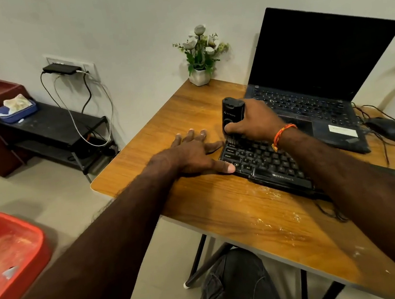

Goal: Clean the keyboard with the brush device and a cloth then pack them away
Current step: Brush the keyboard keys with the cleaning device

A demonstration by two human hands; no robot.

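Note:
A black keyboard (pixel 266 163) lies on the wooden table (pixel 250 212) in front of an open laptop. My right hand (pixel 253 123) grips a black brush device (pixel 233 113), held upright with its lower end on the keyboard's top-left keys. My left hand (pixel 192 153) rests flat on the table beside the keyboard's left end, fingers spread, its thumb touching the keyboard's corner. No cloth is clearly visible on the table.
An open dark laptop (pixel 320 78) stands behind the keyboard, a black mouse (pixel 387 129) and cables to its right. A small potted plant (pixel 200 56) sits at the table's back corner. A red tub (pixel 7 259) is on the floor at left, beside a black shelf (pixel 50 126).

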